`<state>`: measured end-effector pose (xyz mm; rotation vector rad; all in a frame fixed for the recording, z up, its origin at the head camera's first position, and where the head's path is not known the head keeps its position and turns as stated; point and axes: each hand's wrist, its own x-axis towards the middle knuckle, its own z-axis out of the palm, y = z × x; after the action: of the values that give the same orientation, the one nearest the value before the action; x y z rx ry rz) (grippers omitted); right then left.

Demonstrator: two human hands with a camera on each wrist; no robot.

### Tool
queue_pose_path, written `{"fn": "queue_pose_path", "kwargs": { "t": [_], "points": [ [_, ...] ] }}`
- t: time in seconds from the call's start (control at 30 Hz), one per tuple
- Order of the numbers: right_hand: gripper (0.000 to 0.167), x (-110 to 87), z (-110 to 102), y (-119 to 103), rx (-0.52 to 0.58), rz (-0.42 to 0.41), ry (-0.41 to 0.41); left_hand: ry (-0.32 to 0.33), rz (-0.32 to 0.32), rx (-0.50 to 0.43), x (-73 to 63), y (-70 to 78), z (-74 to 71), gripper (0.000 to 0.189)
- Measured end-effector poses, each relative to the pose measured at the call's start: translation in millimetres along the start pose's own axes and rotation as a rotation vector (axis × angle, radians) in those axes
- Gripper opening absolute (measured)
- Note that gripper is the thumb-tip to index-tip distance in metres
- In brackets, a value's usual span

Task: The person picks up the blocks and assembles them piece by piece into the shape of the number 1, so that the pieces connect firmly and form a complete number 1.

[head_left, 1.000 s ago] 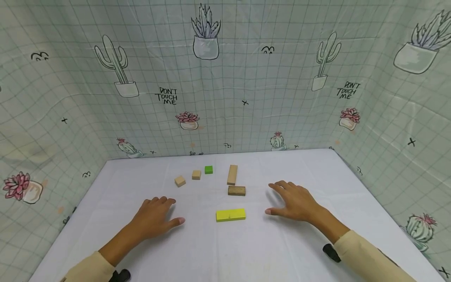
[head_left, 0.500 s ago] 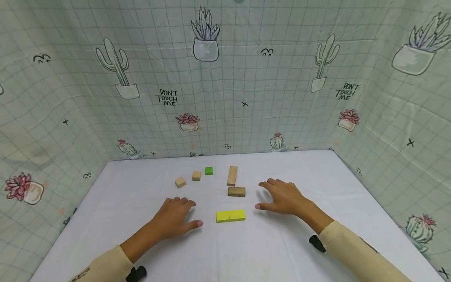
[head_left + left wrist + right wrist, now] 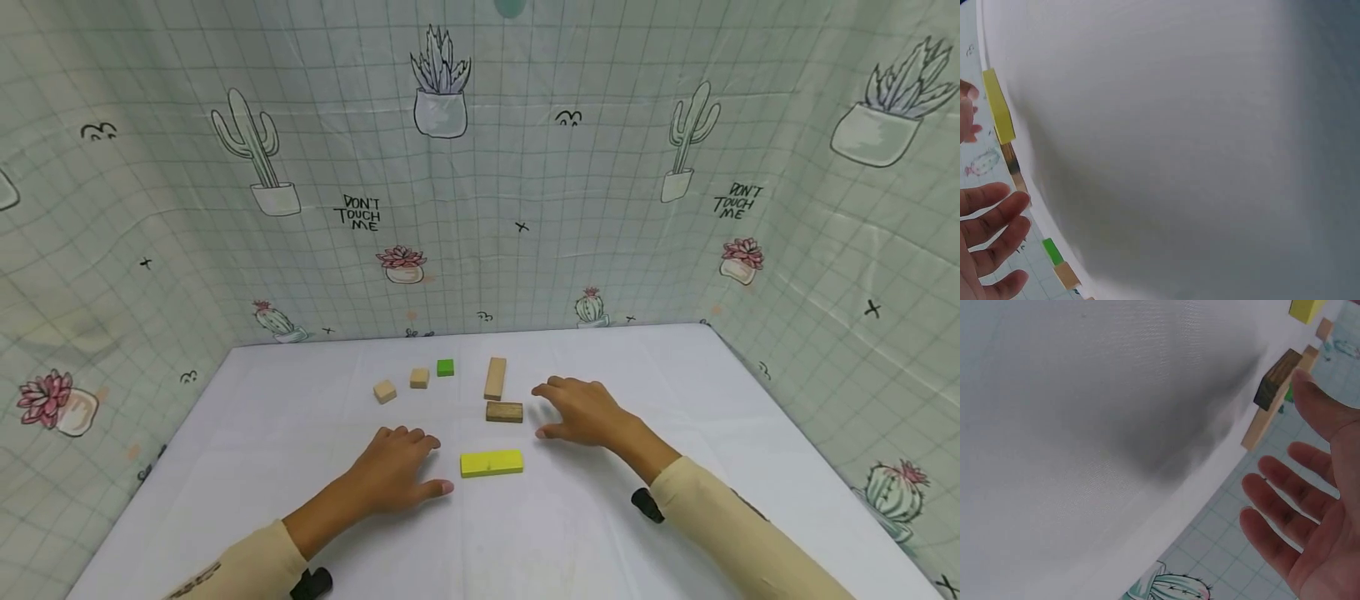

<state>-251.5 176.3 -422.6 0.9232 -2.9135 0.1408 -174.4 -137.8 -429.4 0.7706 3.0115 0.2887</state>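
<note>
My left hand (image 3: 397,471) hovers just left of a flat yellow block (image 3: 491,463), thumb and fingers spread apart with nothing between them. To the right of a short dark-brown wooden block (image 3: 504,412) is my right hand (image 3: 581,411), its thumb and fingers parted around air. Behind the brown block lies a longer light wooden block (image 3: 495,378), pointing away from me. In the left wrist view the fingers (image 3: 997,222) are loosely bent, and the yellow block stands past the thumb. The right wrist view has the thumb overlapping the edge of the brown block.
A small green block (image 3: 446,367) and two pale wooden cubes, one nearer the green block (image 3: 419,378) and one further left (image 3: 385,392), sit at the back left. The white-covered table (image 3: 480,550) is bounded by a grid-patterned cloth (image 3: 480,167) at the back and sides.
My left hand has moved right, up to near the yellow block. My right hand has moved left and slightly away from me, closer to the brown block. The blocks have stayed put.
</note>
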Motion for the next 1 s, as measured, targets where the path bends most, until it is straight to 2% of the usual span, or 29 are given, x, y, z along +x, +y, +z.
{"fn": "queue_pose_path", "kwargs": {
  "t": [0.23,0.4,0.7,1.0],
  "points": [
    [0.057,9.3,2,-6,-0.002,0.033,-0.021,0.004,0.045,-0.001,6.3,6.7,5.0,0.063],
    [0.053,16.4,6,-13,-0.001,0.067,-0.036,-0.009,0.054,0.021,12.0,12.1,8.6,0.063],
    [0.051,25.6,13,-20,0.003,0.057,-0.013,-0.032,0.072,0.071,19.2,20.3,12.7,0.062],
    [0.048,33.0,16,-22,-0.002,0.061,-0.031,-0.030,0.098,0.125,22.0,22.9,11.5,0.059]
  ]
}}
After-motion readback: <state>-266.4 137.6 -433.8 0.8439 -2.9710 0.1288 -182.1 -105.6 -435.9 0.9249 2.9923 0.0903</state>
